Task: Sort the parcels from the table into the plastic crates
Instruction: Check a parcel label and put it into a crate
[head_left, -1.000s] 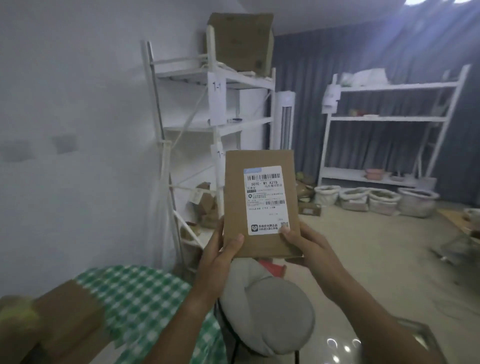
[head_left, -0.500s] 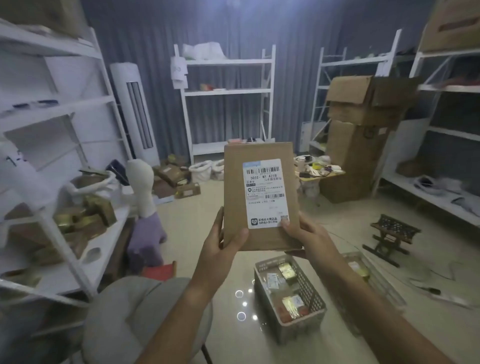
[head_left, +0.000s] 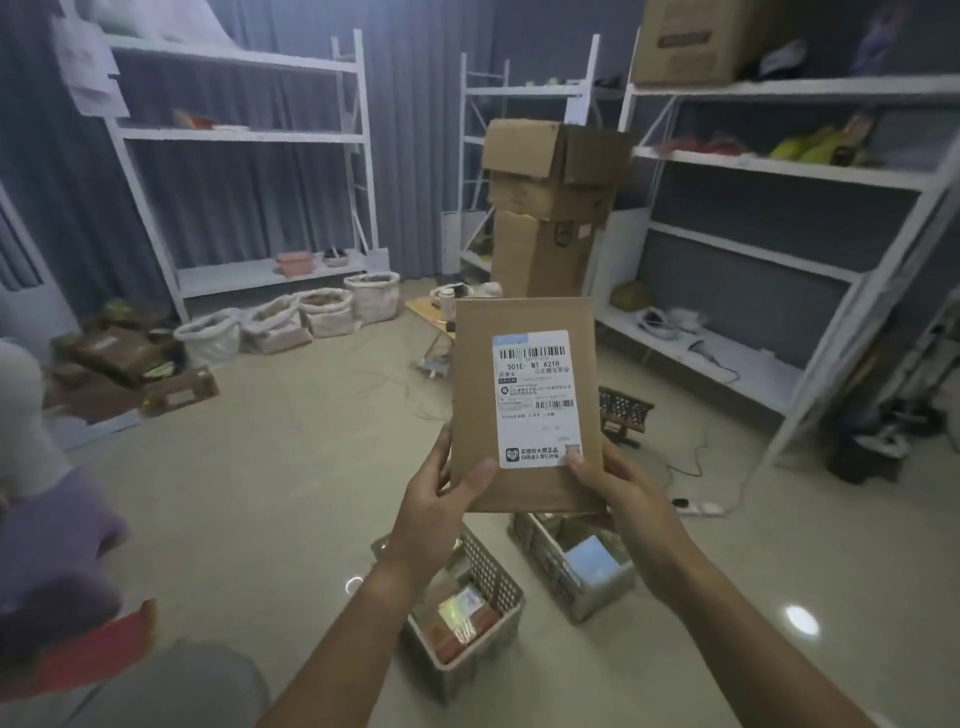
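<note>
- Above the crates, the parcel is held upright, label facing the camera.
- Left hand grips its lower left edge, thumb on the front (fingers behind).
- Right hand pinches its lower right corner.
- Left crate and right crate sit on the floor below the parcel, each holding packets.

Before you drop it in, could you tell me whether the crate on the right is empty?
Not empty: the right crate on the floor already holds a light blue parcel; anything else inside is unclear.

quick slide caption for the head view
Both hands, left and right, hold a labelled parcel upright above two crates on the floor.
</note>
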